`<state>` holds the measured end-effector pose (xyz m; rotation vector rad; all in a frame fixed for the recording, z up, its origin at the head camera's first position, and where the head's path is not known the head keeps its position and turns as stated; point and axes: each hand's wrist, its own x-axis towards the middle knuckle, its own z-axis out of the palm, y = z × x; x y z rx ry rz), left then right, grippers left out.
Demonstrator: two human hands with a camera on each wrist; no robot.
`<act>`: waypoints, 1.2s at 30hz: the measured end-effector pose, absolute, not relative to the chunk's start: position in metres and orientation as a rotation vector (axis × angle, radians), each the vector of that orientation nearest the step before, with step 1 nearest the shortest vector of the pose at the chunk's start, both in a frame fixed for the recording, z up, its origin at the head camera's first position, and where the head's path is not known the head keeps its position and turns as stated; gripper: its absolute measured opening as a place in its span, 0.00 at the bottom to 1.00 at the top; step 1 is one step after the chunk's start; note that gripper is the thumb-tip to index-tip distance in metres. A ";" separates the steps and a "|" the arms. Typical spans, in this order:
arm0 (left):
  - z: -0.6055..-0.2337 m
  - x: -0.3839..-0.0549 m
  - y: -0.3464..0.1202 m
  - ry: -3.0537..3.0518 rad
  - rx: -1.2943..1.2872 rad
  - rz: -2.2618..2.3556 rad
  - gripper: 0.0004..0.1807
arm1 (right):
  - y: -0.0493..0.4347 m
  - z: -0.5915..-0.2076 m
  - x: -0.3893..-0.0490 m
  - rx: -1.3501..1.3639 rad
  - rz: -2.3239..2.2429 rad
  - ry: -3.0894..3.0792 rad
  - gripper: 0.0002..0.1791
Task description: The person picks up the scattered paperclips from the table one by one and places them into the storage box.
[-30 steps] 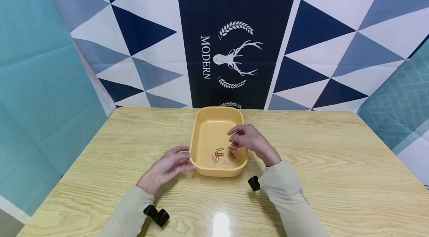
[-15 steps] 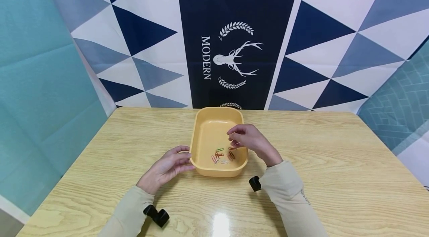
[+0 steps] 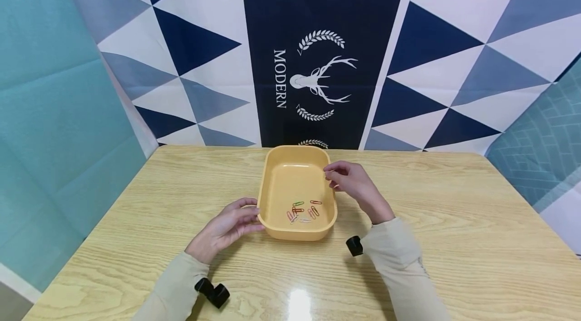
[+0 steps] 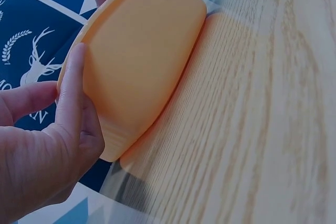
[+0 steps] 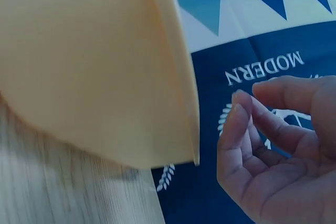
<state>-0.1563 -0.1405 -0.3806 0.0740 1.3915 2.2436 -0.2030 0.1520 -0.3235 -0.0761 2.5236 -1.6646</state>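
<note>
A yellow-orange plastic tray (image 3: pixel 295 182) stands on the wooden table, with several paper clips (image 3: pixel 296 210) in its near half. Most clips are red or pink; one is green and a few are whitish. One red clip (image 3: pixel 315 202) lies by the right wall. My left hand (image 3: pixel 227 225) pinches the tray's left rim, thumb and fingers on either side of it in the left wrist view. Just beyond the right rim hovers my right hand (image 3: pixel 358 185). Its fingers are loosely bent, and the right wrist view shows nothing between thumb and fingertips.
The wooden table (image 3: pixel 445 220) extends on both sides of the tray. Behind its far edge hangs a patterned cloth (image 3: pixel 317 79) with triangles and a deer head. Teal cloth (image 3: pixel 54 109) hangs at the left. A black wrist mount (image 3: pixel 212 292) sits on the left sleeve.
My right hand has moved right, from over the tray's interior to its right rim, uncovering the red clip there. The left hand, tray and clips stay put.
</note>
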 end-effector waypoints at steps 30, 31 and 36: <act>-0.383 -0.157 -0.140 1.374 0.066 2.246 0.16 | 0.222 -0.375 -0.236 0.076 -1.182 2.774 0.21; -0.383 -0.157 -0.140 1.370 0.060 2.248 0.17 | 0.222 -0.376 -0.237 0.082 -1.168 2.781 0.22; -0.383 -0.156 -0.140 1.361 0.043 2.254 0.17 | 0.220 -0.377 -0.238 0.069 -1.102 2.814 0.22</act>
